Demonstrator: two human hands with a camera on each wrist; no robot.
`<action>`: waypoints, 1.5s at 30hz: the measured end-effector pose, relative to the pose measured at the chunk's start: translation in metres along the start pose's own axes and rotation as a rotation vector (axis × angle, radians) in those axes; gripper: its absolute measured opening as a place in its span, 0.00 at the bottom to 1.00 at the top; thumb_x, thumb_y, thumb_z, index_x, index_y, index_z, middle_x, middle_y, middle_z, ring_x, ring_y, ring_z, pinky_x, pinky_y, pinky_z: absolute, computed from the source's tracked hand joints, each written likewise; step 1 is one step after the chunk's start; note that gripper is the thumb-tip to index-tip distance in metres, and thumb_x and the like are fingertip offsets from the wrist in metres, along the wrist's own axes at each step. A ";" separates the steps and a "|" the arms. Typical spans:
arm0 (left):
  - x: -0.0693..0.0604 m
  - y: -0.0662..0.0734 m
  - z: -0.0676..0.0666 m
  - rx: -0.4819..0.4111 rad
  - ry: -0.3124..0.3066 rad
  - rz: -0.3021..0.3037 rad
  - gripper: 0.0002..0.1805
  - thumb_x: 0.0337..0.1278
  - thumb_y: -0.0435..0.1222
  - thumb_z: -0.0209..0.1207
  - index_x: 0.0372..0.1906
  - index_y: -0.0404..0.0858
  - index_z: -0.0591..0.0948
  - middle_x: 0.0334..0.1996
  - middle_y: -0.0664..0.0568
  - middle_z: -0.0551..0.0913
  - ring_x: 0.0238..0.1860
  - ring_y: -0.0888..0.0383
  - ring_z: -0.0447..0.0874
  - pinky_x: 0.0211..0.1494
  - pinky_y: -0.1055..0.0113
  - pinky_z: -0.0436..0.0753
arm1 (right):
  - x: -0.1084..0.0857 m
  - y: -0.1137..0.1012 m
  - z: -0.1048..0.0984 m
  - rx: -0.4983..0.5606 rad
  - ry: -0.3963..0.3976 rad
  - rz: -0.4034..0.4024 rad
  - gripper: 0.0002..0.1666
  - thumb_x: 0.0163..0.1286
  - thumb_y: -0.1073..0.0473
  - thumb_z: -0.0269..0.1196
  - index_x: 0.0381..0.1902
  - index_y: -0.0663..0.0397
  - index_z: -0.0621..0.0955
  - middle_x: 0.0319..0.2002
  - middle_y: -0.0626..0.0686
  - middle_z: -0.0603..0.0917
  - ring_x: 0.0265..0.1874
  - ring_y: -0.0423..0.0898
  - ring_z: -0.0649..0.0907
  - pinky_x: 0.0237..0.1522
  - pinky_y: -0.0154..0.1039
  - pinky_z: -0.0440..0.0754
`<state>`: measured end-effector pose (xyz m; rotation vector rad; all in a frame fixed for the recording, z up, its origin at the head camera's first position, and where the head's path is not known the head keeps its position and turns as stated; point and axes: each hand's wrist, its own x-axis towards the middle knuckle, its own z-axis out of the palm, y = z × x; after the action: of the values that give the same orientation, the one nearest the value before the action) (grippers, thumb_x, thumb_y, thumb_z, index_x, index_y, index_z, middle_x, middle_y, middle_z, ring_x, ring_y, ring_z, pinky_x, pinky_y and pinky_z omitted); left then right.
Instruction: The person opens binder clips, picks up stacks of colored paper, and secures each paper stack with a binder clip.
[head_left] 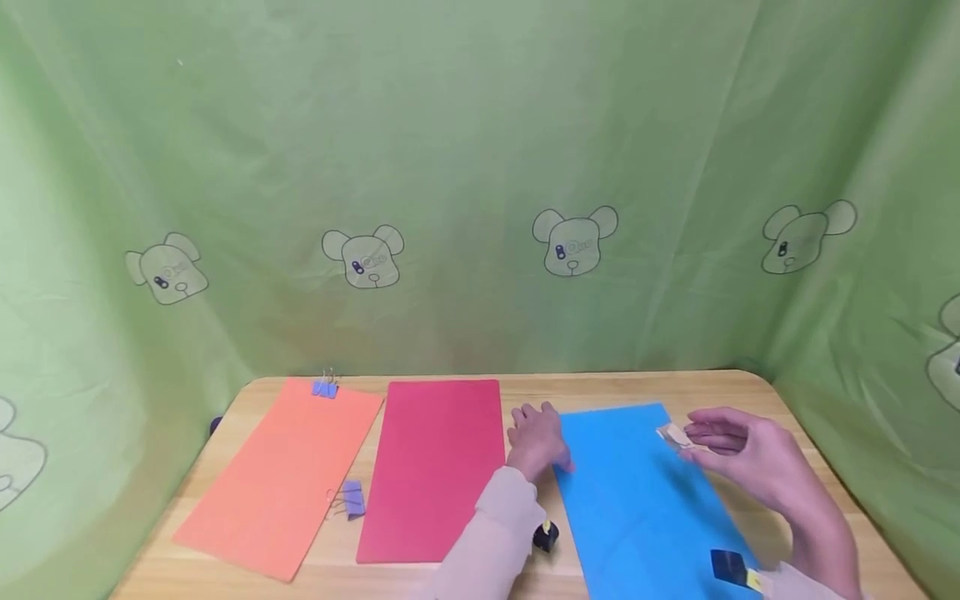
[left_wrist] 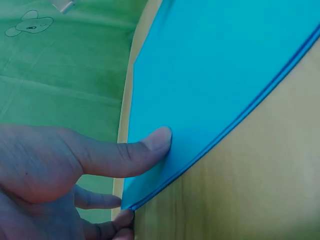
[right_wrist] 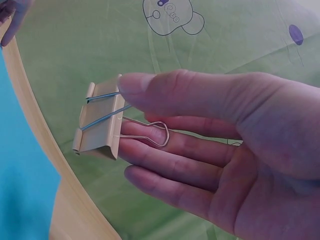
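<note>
Nearest me, the blue paper [head_left: 630, 483] runs out of sight at its lower end, and both sleeves are cut off there too; a black device [head_left: 546, 536] pokes out by the left sleeve [head_left: 487, 533], a second [head_left: 727, 567] by the right wrist, too partly seen for me to name. The right hand [head_left: 742, 454] pinches a tan clip [head_left: 677, 435] in the air by the paper's right edge, thumb against fingers; one wire handle disappears under the thumb, the other loops out along the fingers. The left hand [head_left: 536, 437] is at the paper's upper left corner, thumb straight and set wide of the fingers, which touch the corner's edge; some fingertips are hidden, and how hard they press I can't tell. That edge looks doubled, though I couldn't count sheets. Left of it lies red paper [head_left: 435, 475], partly covered by the sleeve, then orange paper [head_left: 277, 483], with a purple clip [head_left: 353, 497] between their lower parts. At the orange paper's far edge sits a blue clip [head_left: 325, 389], its thin handles hard to make out. Beyond the table [head_left: 720, 387] hangs a green cloth [head_left: 465, 125] printed with bear heads, those at the sides cut off
</note>
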<state>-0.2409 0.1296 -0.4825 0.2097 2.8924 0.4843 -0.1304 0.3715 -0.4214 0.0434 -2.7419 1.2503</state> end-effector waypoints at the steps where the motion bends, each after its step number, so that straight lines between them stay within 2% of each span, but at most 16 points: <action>1: 0.001 0.000 -0.001 -0.003 0.000 0.002 0.44 0.29 0.48 0.85 0.53 0.39 0.73 0.45 0.44 0.71 0.52 0.47 0.66 0.45 0.55 0.77 | 0.001 0.000 0.000 0.004 0.001 -0.001 0.35 0.62 0.56 0.77 0.61 0.69 0.79 0.50 0.65 0.87 0.40 0.29 0.86 0.38 0.26 0.83; 4: 0.005 0.000 -0.002 -0.008 -0.012 0.010 0.46 0.28 0.47 0.86 0.55 0.38 0.73 0.50 0.44 0.70 0.55 0.47 0.66 0.48 0.54 0.78 | 0.002 -0.001 0.001 0.014 -0.002 -0.006 0.34 0.62 0.56 0.77 0.60 0.70 0.79 0.50 0.65 0.87 0.40 0.30 0.86 0.38 0.26 0.84; 8: 0.009 0.002 -0.004 0.005 -0.025 0.045 0.47 0.28 0.45 0.86 0.58 0.35 0.73 0.54 0.45 0.69 0.58 0.48 0.64 0.49 0.55 0.79 | 0.002 -0.001 0.001 0.011 0.005 -0.014 0.34 0.61 0.56 0.77 0.60 0.69 0.79 0.50 0.65 0.87 0.39 0.30 0.86 0.38 0.26 0.84; 12: 0.011 0.003 -0.006 0.059 -0.047 0.088 0.50 0.29 0.44 0.86 0.63 0.38 0.72 0.57 0.48 0.70 0.60 0.49 0.66 0.53 0.53 0.79 | 0.000 0.000 0.001 -0.011 0.021 -0.023 0.34 0.62 0.56 0.77 0.60 0.69 0.79 0.50 0.65 0.87 0.39 0.29 0.86 0.38 0.24 0.82; 15: 0.010 0.003 -0.007 0.104 -0.074 0.100 0.48 0.29 0.43 0.86 0.63 0.41 0.75 0.59 0.49 0.69 0.61 0.50 0.65 0.56 0.53 0.77 | -0.001 0.002 0.001 -0.042 0.048 -0.028 0.36 0.62 0.56 0.76 0.62 0.70 0.77 0.50 0.64 0.87 0.39 0.29 0.86 0.37 0.22 0.81; 19: 0.012 0.002 -0.008 0.150 -0.090 0.084 0.47 0.27 0.43 0.86 0.61 0.41 0.75 0.55 0.47 0.68 0.57 0.50 0.65 0.53 0.57 0.77 | -0.002 0.005 0.002 -0.106 0.085 -0.006 0.41 0.63 0.52 0.76 0.65 0.71 0.75 0.49 0.61 0.89 0.39 0.33 0.88 0.37 0.18 0.76; 21: 0.013 0.000 -0.009 0.146 -0.090 0.065 0.51 0.26 0.44 0.87 0.63 0.41 0.73 0.54 0.45 0.67 0.57 0.49 0.65 0.52 0.58 0.78 | -0.003 0.006 0.002 -0.127 0.102 -0.004 0.40 0.62 0.50 0.77 0.65 0.69 0.77 0.49 0.60 0.89 0.40 0.38 0.89 0.37 0.18 0.76; 23: 0.016 -0.003 -0.010 0.128 -0.092 0.046 0.53 0.25 0.46 0.87 0.64 0.41 0.71 0.55 0.44 0.66 0.57 0.48 0.65 0.52 0.57 0.78 | -0.002 0.007 0.002 -0.137 0.123 -0.014 0.38 0.61 0.50 0.77 0.63 0.66 0.79 0.48 0.59 0.89 0.39 0.39 0.89 0.36 0.19 0.77; 26: 0.018 -0.007 -0.013 0.076 -0.102 0.023 0.55 0.26 0.46 0.87 0.65 0.40 0.68 0.56 0.42 0.64 0.59 0.46 0.64 0.53 0.56 0.79 | -0.002 0.007 0.002 -0.126 0.153 -0.034 0.34 0.60 0.53 0.78 0.61 0.63 0.82 0.49 0.61 0.89 0.37 0.36 0.88 0.34 0.23 0.81; 29: 0.020 -0.010 -0.014 0.066 -0.116 0.018 0.54 0.28 0.48 0.86 0.63 0.39 0.68 0.55 0.41 0.65 0.58 0.46 0.64 0.55 0.54 0.79 | -0.001 0.009 0.001 -0.113 0.157 -0.032 0.33 0.60 0.56 0.78 0.60 0.65 0.81 0.49 0.63 0.88 0.34 0.30 0.86 0.31 0.26 0.83; 33: 0.021 -0.009 -0.015 0.111 -0.120 0.003 0.52 0.28 0.52 0.85 0.60 0.39 0.69 0.53 0.40 0.69 0.56 0.47 0.66 0.56 0.52 0.78 | -0.001 0.009 0.000 -0.119 0.157 -0.029 0.33 0.60 0.58 0.78 0.60 0.66 0.81 0.49 0.64 0.88 0.34 0.30 0.86 0.32 0.26 0.83; 37: 0.020 -0.004 -0.016 0.140 -0.104 -0.013 0.52 0.26 0.53 0.85 0.58 0.38 0.68 0.50 0.39 0.72 0.53 0.46 0.68 0.52 0.52 0.79 | -0.001 0.010 0.000 -0.121 0.157 -0.029 0.33 0.61 0.58 0.77 0.61 0.65 0.81 0.49 0.63 0.88 0.36 0.35 0.88 0.34 0.24 0.82; 40: 0.021 -0.002 -0.015 0.126 -0.093 -0.022 0.53 0.25 0.51 0.86 0.60 0.37 0.68 0.51 0.39 0.71 0.53 0.46 0.70 0.50 0.52 0.81 | -0.001 0.011 -0.001 -0.121 0.156 -0.039 0.33 0.62 0.58 0.76 0.61 0.67 0.80 0.48 0.63 0.88 0.36 0.32 0.86 0.35 0.22 0.81; 44: 0.022 -0.002 -0.012 0.145 -0.090 -0.021 0.54 0.26 0.53 0.85 0.61 0.38 0.69 0.51 0.41 0.73 0.54 0.47 0.72 0.53 0.53 0.80 | 0.001 0.014 0.000 -0.120 0.161 -0.069 0.32 0.64 0.61 0.74 0.61 0.71 0.78 0.47 0.65 0.87 0.36 0.24 0.82 0.36 0.19 0.79; 45: 0.022 -0.002 -0.012 0.157 -0.090 -0.019 0.53 0.26 0.54 0.85 0.60 0.38 0.69 0.50 0.41 0.74 0.53 0.47 0.73 0.53 0.53 0.79 | 0.001 0.015 0.000 -0.131 0.162 -0.072 0.32 0.65 0.61 0.74 0.61 0.72 0.78 0.46 0.65 0.87 0.36 0.27 0.83 0.36 0.19 0.80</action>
<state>-0.2649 0.1274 -0.4762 0.2219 2.8420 0.2381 -0.1329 0.3810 -0.4324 0.0265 -2.6505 1.0071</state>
